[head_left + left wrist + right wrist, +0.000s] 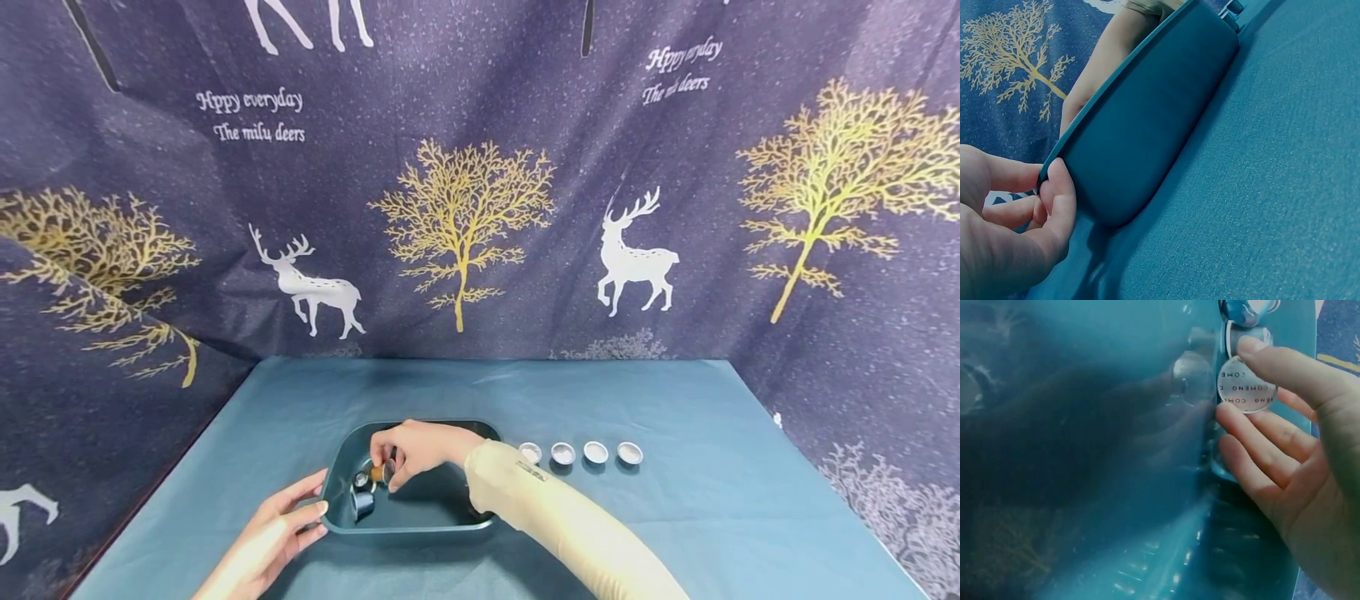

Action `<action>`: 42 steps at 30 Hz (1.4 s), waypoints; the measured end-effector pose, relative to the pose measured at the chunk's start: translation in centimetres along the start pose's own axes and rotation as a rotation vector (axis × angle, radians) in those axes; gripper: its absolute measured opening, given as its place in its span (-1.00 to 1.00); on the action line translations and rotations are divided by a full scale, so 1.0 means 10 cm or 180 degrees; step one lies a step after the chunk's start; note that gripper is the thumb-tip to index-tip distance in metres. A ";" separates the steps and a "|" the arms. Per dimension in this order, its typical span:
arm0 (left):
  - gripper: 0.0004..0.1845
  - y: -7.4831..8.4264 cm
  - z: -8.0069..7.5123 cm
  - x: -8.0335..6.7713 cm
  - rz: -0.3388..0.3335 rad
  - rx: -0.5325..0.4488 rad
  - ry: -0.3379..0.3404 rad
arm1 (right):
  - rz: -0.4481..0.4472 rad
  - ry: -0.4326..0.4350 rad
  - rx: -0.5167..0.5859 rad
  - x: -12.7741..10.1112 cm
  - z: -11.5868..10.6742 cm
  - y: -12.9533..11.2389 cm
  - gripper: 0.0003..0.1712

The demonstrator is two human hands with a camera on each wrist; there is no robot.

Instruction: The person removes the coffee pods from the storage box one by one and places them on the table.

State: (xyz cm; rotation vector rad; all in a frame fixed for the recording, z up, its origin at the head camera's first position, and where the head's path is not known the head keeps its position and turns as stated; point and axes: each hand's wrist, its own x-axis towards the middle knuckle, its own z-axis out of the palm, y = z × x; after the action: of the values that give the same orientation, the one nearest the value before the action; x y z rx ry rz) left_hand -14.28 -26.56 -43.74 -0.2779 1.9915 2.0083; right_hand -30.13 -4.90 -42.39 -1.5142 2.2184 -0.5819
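Observation:
My right hand reaches down into a dark teal tray and pinches an orange coffee capsule near the left end. In the right wrist view, the round printed lid of this coffee capsule faces the camera, between thumb and fingertips. Close beside it lie a dark capsule and a blue-grey capsule on its side. My left hand holds the tray's left rim; the left wrist view has its thumb and fingers pinching the edge at the corner.
Several small silver capsules with pale round tops stand in a row just right of the tray. A blue-green cloth covers the table. Behind it hangs a dark curtain printed with deer and golden trees.

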 end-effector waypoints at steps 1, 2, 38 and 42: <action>-0.18 0.00 0.00 0.00 0.0007 0.0000 -0.0007 | -0.0009 -0.0008 -0.0046 0.00 0.01 0.00 -0.64; -0.18 -0.01 0.00 0.00 0.0014 0.0000 -0.0011 | -0.0009 -0.0011 -0.0091 0.01 0.01 0.00 -0.66; -0.20 0.01 0.01 0.01 -0.0009 0.0005 0.0022 | 0.0059 0.0095 -0.0328 -0.11 -0.21 -0.15 -0.65; -0.20 0.01 0.01 0.00 0.0038 0.0022 0.0008 | 0.0100 0.0183 -0.0295 -0.16 -0.27 -0.16 -0.63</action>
State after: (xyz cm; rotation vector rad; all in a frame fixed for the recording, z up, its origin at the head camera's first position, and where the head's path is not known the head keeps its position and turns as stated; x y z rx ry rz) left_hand -14.32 -26.49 -43.69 -0.2678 2.0059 2.0091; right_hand -29.81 -3.63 -39.09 -1.5225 2.3380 -0.5257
